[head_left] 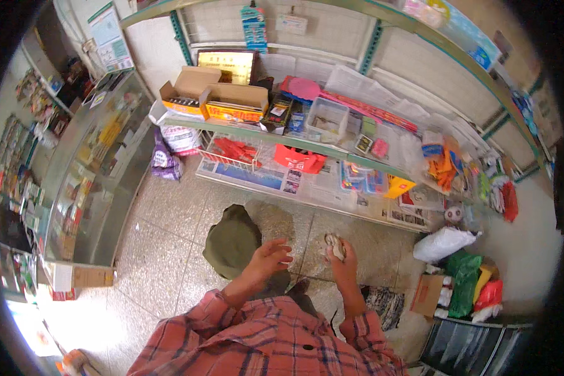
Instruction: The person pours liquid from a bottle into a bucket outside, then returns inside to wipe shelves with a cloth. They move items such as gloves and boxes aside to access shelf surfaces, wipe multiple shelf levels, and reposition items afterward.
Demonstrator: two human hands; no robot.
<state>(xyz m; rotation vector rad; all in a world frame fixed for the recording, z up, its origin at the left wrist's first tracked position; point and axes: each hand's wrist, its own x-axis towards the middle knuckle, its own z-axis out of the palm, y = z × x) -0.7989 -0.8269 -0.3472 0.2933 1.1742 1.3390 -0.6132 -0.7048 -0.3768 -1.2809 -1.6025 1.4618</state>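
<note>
My right hand (345, 263) grips a small crumpled whitish bundle (337, 247), perhaps cloth, in front of my body. To its left, my left hand (271, 257) is raised with its fingers apart and bent, and nothing shows in it. The two hands do not touch. An olive-green trouser knee (233, 242) shows just left of the left hand. A pink plaid shirt (263, 338) covers my arms and torso. The floor lies beneath both hands.
Ahead stands a shelf (282, 136) with open cardboard boxes (237, 102), a clear plastic bin (327, 120) and a red bag (300, 159). A glass display case (94, 174) is at left. Bags (465, 282) and a carton (426, 295) lie at right, near a patterned dark cloth (384, 305).
</note>
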